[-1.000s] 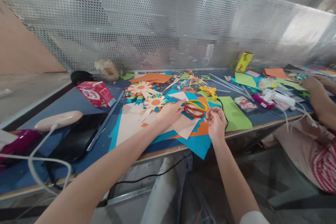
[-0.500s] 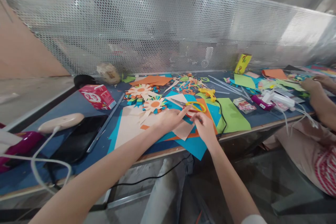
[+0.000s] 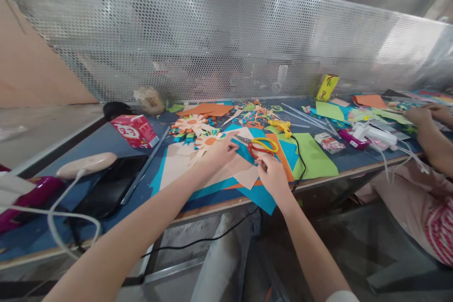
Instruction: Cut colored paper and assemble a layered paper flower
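My left hand (image 3: 222, 150) hovers over the papers, left of the scissors (image 3: 262, 145), fingers loosely bent and apart with nothing visible in them. The scissors have yellow and red handles and lie on the sheets. My right hand (image 3: 274, 173) is closed in a pinch just below the handles; whatever it holds is too small to make out. Under and between my hands lies a pale peach paper piece (image 3: 246, 174), over blue and orange sheets. Beside my left hand are layered paper flowers (image 3: 205, 141) with orange centres, partly covered by my hand.
A yellow glue gun (image 3: 281, 126) with a black cord rests on green paper (image 3: 314, 155). Paper scraps (image 3: 253, 112) lie behind. A red box (image 3: 134, 131), a black phone (image 3: 111, 188) and a white cable are at left. Another person's hands (image 3: 424, 115) are at far right.
My left hand has drawn back left and up from the scissors, its pointing finger now bent. My right hand stays about where it was. The scissor handles are less covered.
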Action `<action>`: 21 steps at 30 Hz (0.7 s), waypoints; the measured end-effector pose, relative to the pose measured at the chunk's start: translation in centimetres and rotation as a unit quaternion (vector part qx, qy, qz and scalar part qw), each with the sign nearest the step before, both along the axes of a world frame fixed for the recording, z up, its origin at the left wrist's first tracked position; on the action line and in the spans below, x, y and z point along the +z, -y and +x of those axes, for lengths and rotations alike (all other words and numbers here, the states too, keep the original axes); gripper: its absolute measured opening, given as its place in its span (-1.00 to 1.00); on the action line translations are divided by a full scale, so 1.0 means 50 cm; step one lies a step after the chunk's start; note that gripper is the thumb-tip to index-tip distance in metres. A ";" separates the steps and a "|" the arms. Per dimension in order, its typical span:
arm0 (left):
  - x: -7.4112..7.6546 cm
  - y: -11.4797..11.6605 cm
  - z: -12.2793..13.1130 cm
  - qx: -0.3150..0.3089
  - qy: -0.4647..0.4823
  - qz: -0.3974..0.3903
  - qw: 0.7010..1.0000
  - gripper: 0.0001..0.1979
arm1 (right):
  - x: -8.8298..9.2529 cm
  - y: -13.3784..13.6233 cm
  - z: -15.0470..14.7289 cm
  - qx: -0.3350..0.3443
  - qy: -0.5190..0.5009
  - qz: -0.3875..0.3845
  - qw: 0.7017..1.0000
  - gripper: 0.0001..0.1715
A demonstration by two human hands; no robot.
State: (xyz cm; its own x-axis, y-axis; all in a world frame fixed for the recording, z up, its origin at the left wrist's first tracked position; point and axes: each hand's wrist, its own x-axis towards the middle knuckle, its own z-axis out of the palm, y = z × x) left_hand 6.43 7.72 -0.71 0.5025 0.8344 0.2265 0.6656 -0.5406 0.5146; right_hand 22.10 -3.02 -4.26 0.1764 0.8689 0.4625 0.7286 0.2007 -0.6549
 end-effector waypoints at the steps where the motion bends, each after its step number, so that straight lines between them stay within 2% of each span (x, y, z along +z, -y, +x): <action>1: -0.005 -0.002 0.005 -0.013 -0.034 0.005 0.999 -0.51 | -0.001 -0.001 0.000 0.001 0.006 0.000 1.000 -0.78; 4: -0.013 0.004 0.018 -0.039 -0.081 0.013 0.996 -0.52 | -0.004 -0.004 0.000 0.003 0.012 0.008 1.000 -0.78; 8: -0.005 0.014 0.024 -0.074 0.011 -0.035 0.997 -0.55 | -0.006 -0.006 0.000 0.004 0.010 0.010 1.000 -0.78; 11: -0.004 0.007 0.022 -0.058 0.057 -0.031 0.996 -0.58 | -0.004 -0.005 -0.001 0.007 0.006 0.012 1.000 -0.78; 14: -0.014 -0.008 0.023 -0.026 0.042 -0.010 0.999 -0.58 | -0.003 -0.003 -0.001 0.004 0.007 0.010 1.000 -0.78; 16: -0.023 -0.011 0.027 -0.026 0.018 -0.013 0.999 -0.55 | -0.003 -0.004 -0.001 0.002 0.012 0.010 1.000 -0.78; 21: -0.026 0.012 0.037 -0.039 -0.017 -0.018 0.999 -0.50 | -0.007 -0.007 0.000 0.000 0.015 0.009 1.000 -0.78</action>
State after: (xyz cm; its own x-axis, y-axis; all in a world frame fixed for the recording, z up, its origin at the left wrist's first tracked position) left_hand 8.29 7.10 -2.00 0.5737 0.7995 0.1781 0.6392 -0.5729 0.5129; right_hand 22.11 -2.68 -4.60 0.1612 0.8606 0.4831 0.7479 0.2128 -0.6287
